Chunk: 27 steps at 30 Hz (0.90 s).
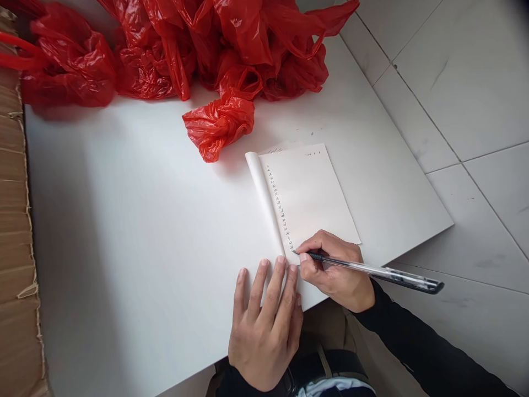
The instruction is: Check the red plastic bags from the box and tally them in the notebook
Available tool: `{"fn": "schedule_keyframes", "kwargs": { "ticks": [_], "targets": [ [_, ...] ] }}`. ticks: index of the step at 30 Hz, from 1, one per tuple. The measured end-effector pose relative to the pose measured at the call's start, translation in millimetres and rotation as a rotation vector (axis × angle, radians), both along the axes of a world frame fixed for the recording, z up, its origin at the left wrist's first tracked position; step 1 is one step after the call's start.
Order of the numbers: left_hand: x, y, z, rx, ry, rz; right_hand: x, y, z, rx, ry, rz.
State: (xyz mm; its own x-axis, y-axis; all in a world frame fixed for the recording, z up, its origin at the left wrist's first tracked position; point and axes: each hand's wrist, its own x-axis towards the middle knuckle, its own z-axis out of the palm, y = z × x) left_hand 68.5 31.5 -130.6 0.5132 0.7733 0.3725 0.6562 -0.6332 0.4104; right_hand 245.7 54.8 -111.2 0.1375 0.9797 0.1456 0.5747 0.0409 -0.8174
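A notepad [316, 193] lies on the white table with its earlier pages rolled over to the left. Handwritten numbers run in a column down the left side of its page, with a few small marks at the top right. My right hand [336, 270] is closed around a clear-barrelled pen [382, 271] with a black grip. The pen's tip meets the page at the bottom of the column. Fingers stretched out and spread, my left hand [266, 325] rests on the table's near edge, its fingertips at the lower end of the rolled pages.
Several crumpled red plastic bags [223, 44] are heaped along the far side of the white table [144, 220]. One small knotted red bag [221, 124] lies in front of them. A cardboard box [19, 220] borders the left. Pale floor tiles [475, 99] show at right.
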Motion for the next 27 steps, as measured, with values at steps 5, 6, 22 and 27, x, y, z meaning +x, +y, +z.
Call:
{"fn": "schedule_keyframes", "kwargs": {
  "ticks": [5,6,22,27],
  "targets": [
    [-0.1,0.4,0.4,0.006,0.005,0.001,-0.2,-0.1,0.4,0.002,-0.006,-0.001],
    [-0.1,0.5,0.7,0.007,0.007,-0.001,-0.2,-0.1,0.5,-0.001,-0.003,-0.002],
    [0.0,0.2,0.8,0.006,0.016,-0.002,-1.2,-1.0,1.9,0.012,0.010,0.012],
    [-0.1,0.2,1.0,0.010,0.020,0.000,-0.2,-0.4,2.2,0.021,0.006,-0.022]
  ]
}}
